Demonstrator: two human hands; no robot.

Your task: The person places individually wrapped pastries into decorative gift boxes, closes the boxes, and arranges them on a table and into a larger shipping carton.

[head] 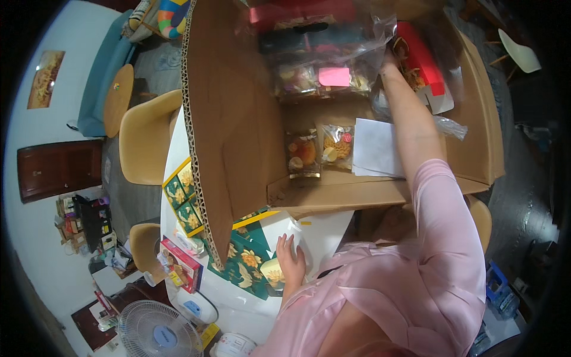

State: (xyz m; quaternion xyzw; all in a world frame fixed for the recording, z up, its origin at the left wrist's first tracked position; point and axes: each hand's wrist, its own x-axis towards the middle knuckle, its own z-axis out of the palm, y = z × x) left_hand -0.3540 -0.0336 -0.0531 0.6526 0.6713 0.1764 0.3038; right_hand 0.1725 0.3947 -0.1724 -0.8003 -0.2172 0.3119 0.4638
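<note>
My right arm reaches into a large cardboard box (pixel 339 192). My right hand (pixel 389 60) is at its far right, by clear plastic film and a red open carton (pixel 417 58); its fingers are mostly hidden, so its grip is unclear. Two clear-wrapped pastries, probably mooncakes, a darker one (pixel 304 154) and a paler one (pixel 337 146), lie in the box beside white paper sheets (pixel 377 147). Behind them stand clear packs (pixel 296 79), one with a pink label (pixel 334 76). My left hand (pixel 292 261) rests with fingers apart on the white table, beside green flower-printed card (pixel 243 263).
A raised cardboard flap (pixel 223 89) stands along the box's left side. A yellow-edged green gift box (pixel 184 201) is partly behind it. A red carton (pixel 180 265), a white appliance (pixel 194 305) and an electric fan (pixel 160 332) are at lower left. Chairs (pixel 149 138) surround the table.
</note>
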